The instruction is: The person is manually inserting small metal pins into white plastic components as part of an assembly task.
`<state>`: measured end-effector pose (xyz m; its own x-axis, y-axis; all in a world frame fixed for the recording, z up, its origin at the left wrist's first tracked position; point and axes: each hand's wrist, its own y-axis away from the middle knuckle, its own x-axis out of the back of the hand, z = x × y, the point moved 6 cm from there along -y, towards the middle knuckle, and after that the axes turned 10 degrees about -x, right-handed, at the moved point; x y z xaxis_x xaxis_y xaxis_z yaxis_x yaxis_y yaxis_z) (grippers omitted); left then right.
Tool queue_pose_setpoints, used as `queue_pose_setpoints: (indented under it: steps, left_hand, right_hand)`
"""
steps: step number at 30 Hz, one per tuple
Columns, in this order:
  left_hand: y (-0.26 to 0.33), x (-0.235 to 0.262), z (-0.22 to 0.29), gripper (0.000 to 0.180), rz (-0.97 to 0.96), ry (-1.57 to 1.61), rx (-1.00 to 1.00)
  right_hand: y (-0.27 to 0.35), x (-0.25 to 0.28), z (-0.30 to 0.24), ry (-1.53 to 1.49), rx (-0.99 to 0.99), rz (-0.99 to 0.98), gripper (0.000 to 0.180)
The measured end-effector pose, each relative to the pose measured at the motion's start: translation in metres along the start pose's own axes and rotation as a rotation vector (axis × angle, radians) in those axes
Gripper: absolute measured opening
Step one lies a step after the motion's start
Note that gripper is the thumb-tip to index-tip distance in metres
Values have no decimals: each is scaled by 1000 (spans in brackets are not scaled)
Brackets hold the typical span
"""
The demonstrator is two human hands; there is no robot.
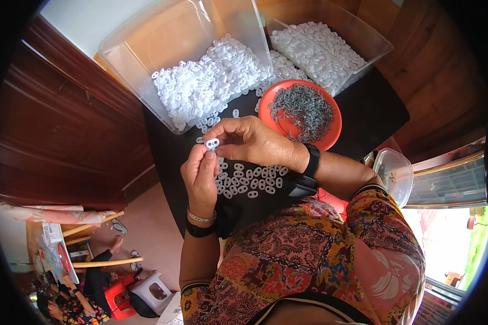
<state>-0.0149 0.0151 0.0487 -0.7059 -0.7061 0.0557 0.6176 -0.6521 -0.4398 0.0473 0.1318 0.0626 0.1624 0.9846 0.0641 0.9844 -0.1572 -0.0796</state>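
Note:
Both my hands meet above a dark table (171, 157). Between their fingertips is a small white plastic piece with two holes (212, 143). My left hand (199, 176) pinches it from the near left side, and my right hand (249, 142) grips it from the right with thumb and index finger. Many similar white two-holed pieces (253, 182) lie loose on the table just below my right hand. Beyond my right wrist, a red plate (327, 140) holds a heap of small grey screws (309, 105). Whether a screw sits in the held piece cannot be made out.
Two clear plastic bins stand at the back, the left bin (133, 100) and the right bin (382, 50), both with heaps of white pieces. A clear container (398, 181) sits to my right. At lower left another person (87, 303) works near a red stool (119, 299).

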Motion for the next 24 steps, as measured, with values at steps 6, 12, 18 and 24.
queue_pose_setpoints:
  steps: [6,12,18,24]
  left_hand:
    - [0,0,6,23,7,-29,-57]
    - [0,0,2,27,3,-44,14]
    - [0,0,-2,25,6,30,54]
    - [-1,2,-5,20,-9,119,68]
  right_hand:
    - [0,-3,4,-216,8,-84,27]
    - [6,-1,-11,97,134,17,27]
    - [7,0,-16,223,220,95,28]
    - [7,2,-16,291,320,149,29]
